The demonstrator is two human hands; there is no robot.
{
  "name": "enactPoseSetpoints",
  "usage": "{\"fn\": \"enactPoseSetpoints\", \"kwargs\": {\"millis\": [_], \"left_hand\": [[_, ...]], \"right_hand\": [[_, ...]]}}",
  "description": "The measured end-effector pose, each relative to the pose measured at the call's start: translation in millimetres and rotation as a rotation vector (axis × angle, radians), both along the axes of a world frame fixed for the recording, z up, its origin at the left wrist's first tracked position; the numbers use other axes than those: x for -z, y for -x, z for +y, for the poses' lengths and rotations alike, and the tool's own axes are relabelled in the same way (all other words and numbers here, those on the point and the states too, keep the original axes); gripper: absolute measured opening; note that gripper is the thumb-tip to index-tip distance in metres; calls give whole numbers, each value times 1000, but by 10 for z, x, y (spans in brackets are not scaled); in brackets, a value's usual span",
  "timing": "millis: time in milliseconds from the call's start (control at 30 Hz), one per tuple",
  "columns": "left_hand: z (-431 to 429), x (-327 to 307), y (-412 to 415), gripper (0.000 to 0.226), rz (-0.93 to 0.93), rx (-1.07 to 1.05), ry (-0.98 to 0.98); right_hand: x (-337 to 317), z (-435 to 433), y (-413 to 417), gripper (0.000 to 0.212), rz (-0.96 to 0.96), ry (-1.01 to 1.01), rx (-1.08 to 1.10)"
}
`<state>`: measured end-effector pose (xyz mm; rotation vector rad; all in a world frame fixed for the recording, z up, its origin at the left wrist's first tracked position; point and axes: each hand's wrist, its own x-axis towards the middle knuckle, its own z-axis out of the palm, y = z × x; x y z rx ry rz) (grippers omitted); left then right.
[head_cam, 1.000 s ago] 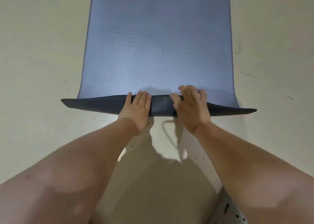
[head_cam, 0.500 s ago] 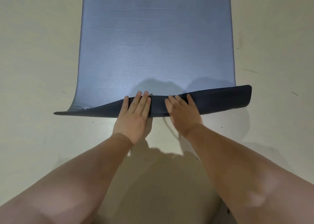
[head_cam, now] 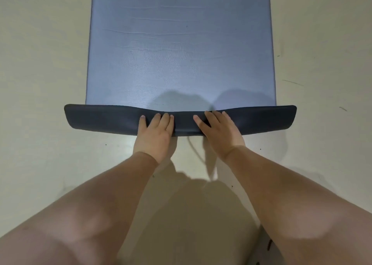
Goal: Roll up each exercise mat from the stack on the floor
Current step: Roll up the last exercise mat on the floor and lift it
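Observation:
A blue-grey exercise mat point(head_cam: 181, 53) lies flat on the floor and runs away from me to the top of the view. Its near end is folded over into a dark flap point(head_cam: 100, 118) that spans the mat's full width. My left hand point(head_cam: 156, 132) presses flat on the flap just left of centre, fingers straight. My right hand point(head_cam: 218, 131) presses on it just right of centre, fingers also extended. The flap dips under my hands and lifts slightly at both ends. Whether other mats lie beneath this one is not visible.
Pale floor point(head_cam: 40, 83) surrounds the mat on both sides, with a few small dark marks. A thin cord point(head_cam: 194, 150) curves on the floor between my wrists. A pale, speckled object point(head_cam: 267, 246) shows at the lower right edge.
The folded flap has evened out: its left end, earlier low and thin, now turns over like the right. Both hands have flattened on it and slid slightly forward.

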<state>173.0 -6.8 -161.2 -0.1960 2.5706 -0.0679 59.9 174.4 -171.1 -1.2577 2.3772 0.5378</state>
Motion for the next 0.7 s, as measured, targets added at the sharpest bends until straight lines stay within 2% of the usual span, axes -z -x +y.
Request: {"fn": "enactPoseSetpoints", "kwargs": {"millis": [200,333,400,467,633,700], "left_hand": [[-38,-19,124,72,-4,-51,-48],[-123,-157,256,58,1,-64,-91],[-173,-240,288,50,-17,-56,-115],[-214,-369,292,44,-86,-69,-223],[-350,-678,332,6,-360,-64,-436],[-388,-673,302,15,-426,-133,-515]], "right_hand": [[-43,-69,56,83,-89,18,60],[-211,-155,109,81,-109,75,123],[-363,-198,130,80,-216,91,200],[-523,-202,166,73,-386,56,273],[-717,-61,215,56,-674,34,450],[-726,-12,213,56,-757,9,533]]}}
